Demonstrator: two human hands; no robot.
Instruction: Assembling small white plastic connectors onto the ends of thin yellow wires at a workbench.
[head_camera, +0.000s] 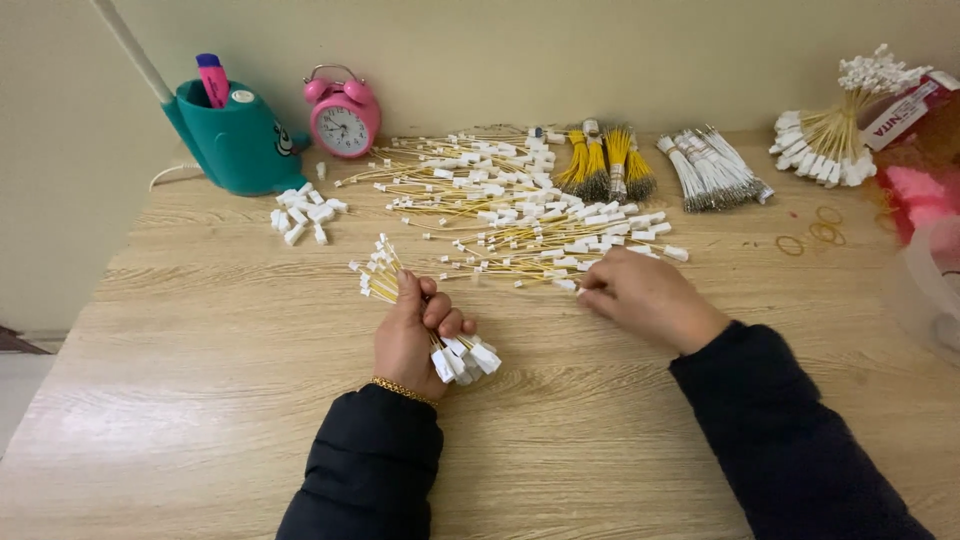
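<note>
Yellow wires with white connectors (520, 205) lie scattered over the wooden table (200, 400), between a pink alarm clock (343, 118) and tied yellow wire bundles (605, 165). The left hand (415, 335) is clenched around a gathered bunch of these wires (425, 315), connectors sticking out at both ends. The right hand (640, 295) rests at the pile's near edge, fingertips (590, 290) pinched together on 1 loose wire.
</note>
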